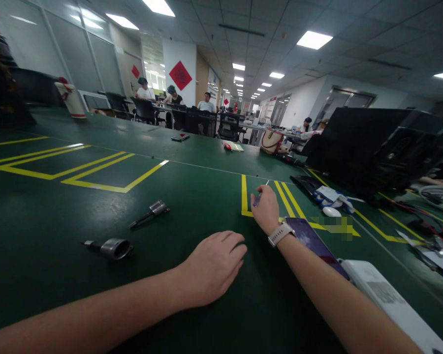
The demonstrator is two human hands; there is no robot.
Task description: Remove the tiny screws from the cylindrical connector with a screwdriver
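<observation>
My left hand (pixel 216 265) lies on the green table (pixel 140 290), fingers loosely bent and a little apart, with nothing visible in them. Farther forward, my right hand (pixel 266 209), a light watch band on its wrist, is closed over a small purplish object (pixel 257 199) beside a yellow tape line. Fingers hide most of that object, so its kind cannot be told. Two metal hole saws rest left of my hands: a larger one (pixel 114 248) nearer me and a smaller one (pixel 155 210) behind it. A phone (pixel 313 243) lies by my right forearm.
Yellow tape outlines (pixel 92 187) mark the table. At right are a white device (pixel 387 300), a white mouse (pixel 331 212), blue-white gloves (pixel 330 197), a large black case (pixel 372 147), cables and a clipboard (pixel 441 255). A handbag (pixel 272 141) stands at the far edge. People sit beyond.
</observation>
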